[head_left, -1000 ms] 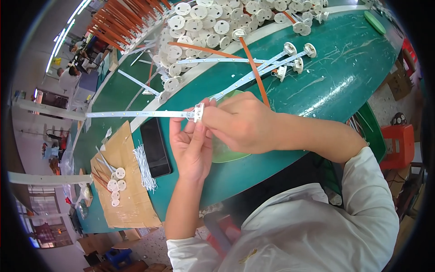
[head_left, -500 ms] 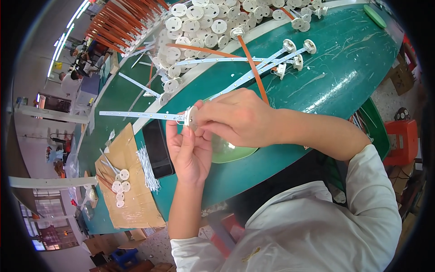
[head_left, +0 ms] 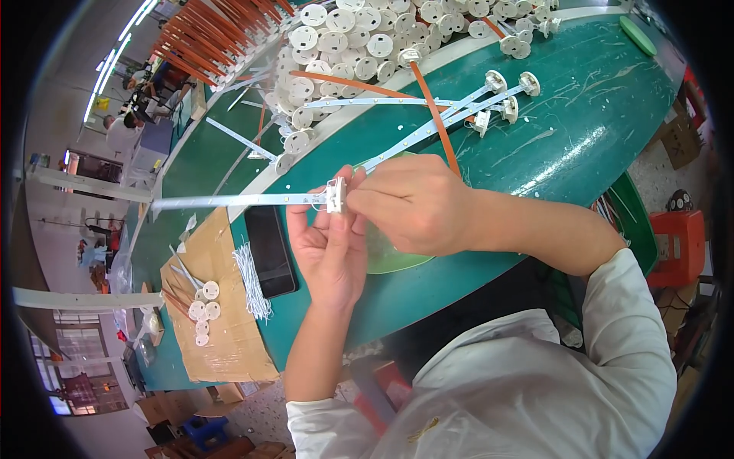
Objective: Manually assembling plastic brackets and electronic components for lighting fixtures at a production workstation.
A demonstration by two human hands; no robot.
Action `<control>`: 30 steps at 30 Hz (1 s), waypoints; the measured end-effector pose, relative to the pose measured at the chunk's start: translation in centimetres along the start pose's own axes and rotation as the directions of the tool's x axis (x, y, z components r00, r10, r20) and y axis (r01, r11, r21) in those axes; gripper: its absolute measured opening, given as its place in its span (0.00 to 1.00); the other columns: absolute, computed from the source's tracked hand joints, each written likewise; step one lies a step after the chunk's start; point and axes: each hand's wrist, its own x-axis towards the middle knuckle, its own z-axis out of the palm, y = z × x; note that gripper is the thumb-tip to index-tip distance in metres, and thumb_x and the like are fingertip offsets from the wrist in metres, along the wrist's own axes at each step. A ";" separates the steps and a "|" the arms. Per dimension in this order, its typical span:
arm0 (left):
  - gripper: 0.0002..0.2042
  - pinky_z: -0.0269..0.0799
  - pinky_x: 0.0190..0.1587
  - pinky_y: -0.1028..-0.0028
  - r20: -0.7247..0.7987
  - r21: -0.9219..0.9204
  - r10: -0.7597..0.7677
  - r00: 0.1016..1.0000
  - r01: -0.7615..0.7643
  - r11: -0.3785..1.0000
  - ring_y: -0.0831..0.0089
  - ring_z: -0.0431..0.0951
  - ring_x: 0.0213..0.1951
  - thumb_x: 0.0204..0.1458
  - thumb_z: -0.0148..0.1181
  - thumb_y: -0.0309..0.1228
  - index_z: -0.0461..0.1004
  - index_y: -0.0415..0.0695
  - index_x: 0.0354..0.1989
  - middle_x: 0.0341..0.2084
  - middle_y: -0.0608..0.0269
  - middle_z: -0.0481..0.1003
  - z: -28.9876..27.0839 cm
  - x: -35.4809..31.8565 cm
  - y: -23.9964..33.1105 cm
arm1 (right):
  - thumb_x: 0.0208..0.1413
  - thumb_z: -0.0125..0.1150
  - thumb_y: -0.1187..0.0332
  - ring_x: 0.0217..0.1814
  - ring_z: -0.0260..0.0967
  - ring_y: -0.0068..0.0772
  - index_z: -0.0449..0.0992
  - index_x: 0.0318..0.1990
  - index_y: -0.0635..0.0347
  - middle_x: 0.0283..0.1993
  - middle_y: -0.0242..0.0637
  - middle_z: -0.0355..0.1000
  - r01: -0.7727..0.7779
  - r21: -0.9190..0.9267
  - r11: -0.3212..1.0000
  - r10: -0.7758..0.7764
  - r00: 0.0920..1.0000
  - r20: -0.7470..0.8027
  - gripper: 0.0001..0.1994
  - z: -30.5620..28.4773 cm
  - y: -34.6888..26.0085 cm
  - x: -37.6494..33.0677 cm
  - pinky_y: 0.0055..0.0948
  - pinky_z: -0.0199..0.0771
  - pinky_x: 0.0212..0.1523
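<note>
Fingers (head_left: 337, 237) on white disc (head_left: 335, 196); green dish (head_left: 396, 263) beneath; black phone (head_left: 269, 254) nearby

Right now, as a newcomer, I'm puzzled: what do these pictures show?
There is no machine: a person works bare-handed. A fisheye camera worn on that person's head looks down, so edges bend. The left hand holds a white round base, from which a pale dotted strip reaches left. The right hand is close against the base; what it grips, if anything, is hidden. Across the green worktop lie more strips, a heap of white discs, cardboard, a bundle of white cords and what looks like a black phone.
</note>
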 end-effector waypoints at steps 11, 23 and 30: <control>0.19 0.66 0.62 0.56 0.020 -0.028 0.056 0.998 -0.056 0.998 0.48 0.64 0.65 0.62 0.55 0.30 0.57 0.45 0.59 0.62 0.41 0.64 0.5 0.5 -0.3 | 0.41 0.62 0.72 0.24 0.70 0.34 0.76 0.33 0.65 0.24 0.35 0.69 -0.087 0.048 0.995 0.093 0.986 -0.136 0.10 0.7 -0.5 0.3 0.30 0.71 0.24; 0.13 0.67 0.62 0.61 -0.014 -0.092 0.066 0.998 -0.067 0.993 0.55 0.69 0.61 0.61 0.57 0.28 0.63 0.48 0.51 0.59 0.41 0.67 0.2 0.2 -0.5 | 0.43 0.66 0.79 0.24 0.74 0.39 0.78 0.32 0.64 0.27 0.40 0.76 -0.091 0.040 0.995 0.093 0.995 -0.047 0.07 0.4 -1.0 0.9 0.32 0.74 0.26; 0.12 0.72 0.57 0.60 -0.119 0.459 0.234 0.965 -0.156 0.875 0.54 0.77 0.53 0.63 0.55 0.30 0.68 0.36 0.50 0.48 0.46 0.77 -2.2 -0.2 5.2 | 0.42 0.68 0.80 0.29 0.76 0.37 0.77 0.39 0.65 0.32 0.41 0.77 -0.050 0.136 0.989 0.057 0.997 -0.046 0.14 -0.4 -1.6 2.1 0.29 0.74 0.27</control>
